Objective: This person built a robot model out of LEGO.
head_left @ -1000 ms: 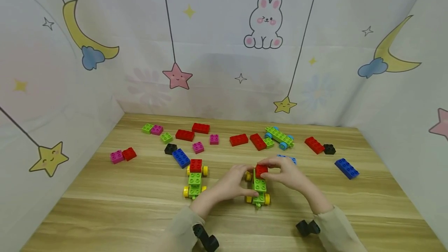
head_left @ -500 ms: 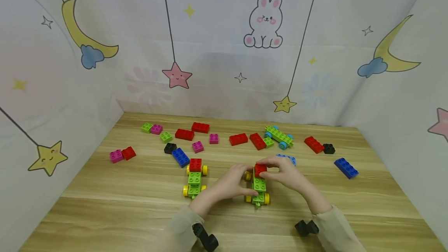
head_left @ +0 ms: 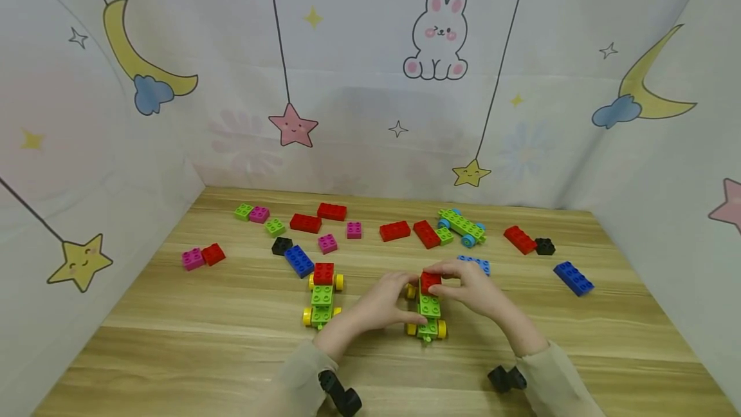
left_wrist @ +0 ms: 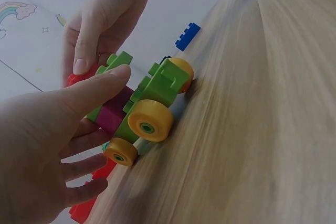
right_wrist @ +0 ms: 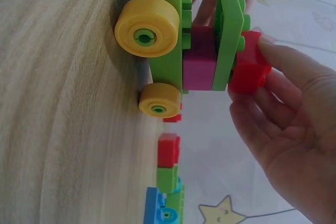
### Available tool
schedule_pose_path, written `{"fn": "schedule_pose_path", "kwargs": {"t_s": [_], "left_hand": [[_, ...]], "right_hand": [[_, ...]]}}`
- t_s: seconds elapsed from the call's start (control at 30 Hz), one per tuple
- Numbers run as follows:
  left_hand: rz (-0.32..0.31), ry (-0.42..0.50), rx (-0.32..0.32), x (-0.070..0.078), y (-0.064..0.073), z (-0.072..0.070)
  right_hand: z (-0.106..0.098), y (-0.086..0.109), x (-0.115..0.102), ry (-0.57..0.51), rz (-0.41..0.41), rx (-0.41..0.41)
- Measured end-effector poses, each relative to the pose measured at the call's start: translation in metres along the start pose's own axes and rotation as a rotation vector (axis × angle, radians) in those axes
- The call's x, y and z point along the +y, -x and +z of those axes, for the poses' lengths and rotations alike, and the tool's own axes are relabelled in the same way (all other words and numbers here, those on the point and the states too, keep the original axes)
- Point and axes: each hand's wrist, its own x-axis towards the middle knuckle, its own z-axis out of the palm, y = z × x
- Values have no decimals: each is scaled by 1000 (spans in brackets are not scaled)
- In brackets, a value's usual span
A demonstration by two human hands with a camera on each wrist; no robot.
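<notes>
Head view: toy car at lower center of frame on the surface, second toy car to its left. Left hand grips the first car, thumb over its green plate; right hand pinches a red block against the plate's studs; can't tell if seated. Purple block under the plate shows only in wrist views. Versus 1.0 s ago: red block and right hand slightly further left; first car unmoved.
</notes>
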Motion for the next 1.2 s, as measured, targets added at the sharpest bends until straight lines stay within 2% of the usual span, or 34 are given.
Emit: {"fn": "schedule_pose_path", "kwargs": {"t_s": [0.73, 1.2], "left_hand": [[-9, 17, 2, -2, -1, 1], [-11, 31, 12, -1, 0, 1]], "right_hand": [[0, -3, 2, -34, 53, -24], [0, -2, -1, -20, 33, -35]]}}
